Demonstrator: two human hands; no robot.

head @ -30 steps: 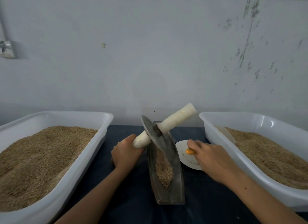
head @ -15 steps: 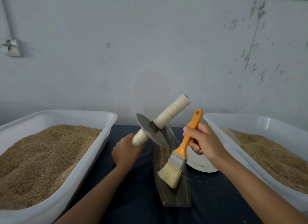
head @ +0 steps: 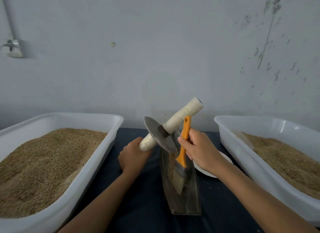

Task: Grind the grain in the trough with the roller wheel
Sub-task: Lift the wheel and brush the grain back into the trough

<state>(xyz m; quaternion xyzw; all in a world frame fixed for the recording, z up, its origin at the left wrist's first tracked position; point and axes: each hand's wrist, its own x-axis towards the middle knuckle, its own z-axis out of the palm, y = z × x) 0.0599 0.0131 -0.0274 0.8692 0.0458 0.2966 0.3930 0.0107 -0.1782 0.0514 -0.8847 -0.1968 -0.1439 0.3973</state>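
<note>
A narrow metal trough [head: 190, 203] stands on the dark cloth between my arms, with a strip of grain [head: 171, 165] along its left inner side. My left hand [head: 134, 156] grips the near end of the roller wheel's white handle [head: 183, 115], holding the tool tilted so the metal disc [head: 155, 132] hangs over the trough's far end. My right hand [head: 199, 149] grips the orange handle of a brush [head: 181, 163], whose pale bristles point down into the trough beside the grain.
A large white tub of grain [head: 57, 120] stands at the left, another white tub of grain [head: 245, 154] at the right. A white plate [head: 226, 159] lies behind my right wrist. The pale wall rises close behind the table.
My right hand picked the brush up off the plate and lowered its bristles into the trough. My left hand kept the roller wheel tilted, raising it slightly.
</note>
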